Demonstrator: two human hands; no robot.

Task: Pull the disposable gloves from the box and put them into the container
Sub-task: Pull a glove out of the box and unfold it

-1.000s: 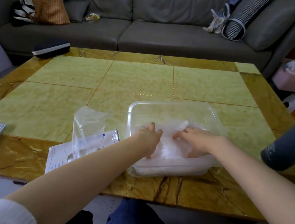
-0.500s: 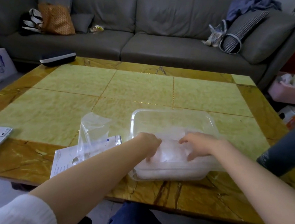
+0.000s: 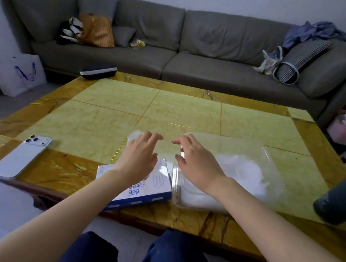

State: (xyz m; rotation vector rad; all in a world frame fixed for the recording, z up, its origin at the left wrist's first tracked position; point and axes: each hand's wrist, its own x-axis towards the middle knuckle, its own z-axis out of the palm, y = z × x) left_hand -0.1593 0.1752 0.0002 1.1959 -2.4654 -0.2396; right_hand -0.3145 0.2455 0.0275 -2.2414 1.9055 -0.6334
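A clear plastic container [image 3: 271,153] sits near the table's front edge, with a whitish pile of disposable gloves [image 3: 239,175] inside it. To its left lies the flat white-and-blue glove box [image 3: 148,189], with a clear glove [image 3: 134,135] sticking up from it. My left hand [image 3: 139,155] hovers over the box, fingers spread, close to that glove. My right hand [image 3: 196,163] is over the container's left rim, fingers spread, holding nothing.
A white phone [image 3: 21,156] lies at the table's front left. A dark tumbler [image 3: 344,199] stands at the right edge. A dark case [image 3: 98,71] rests at the far left corner. A grey sofa [image 3: 179,49] with bags is behind the table [image 3: 192,111].
Both hands have lifted out of the container and shifted left; my left hand is now over the glove box. The camera has tilted up.
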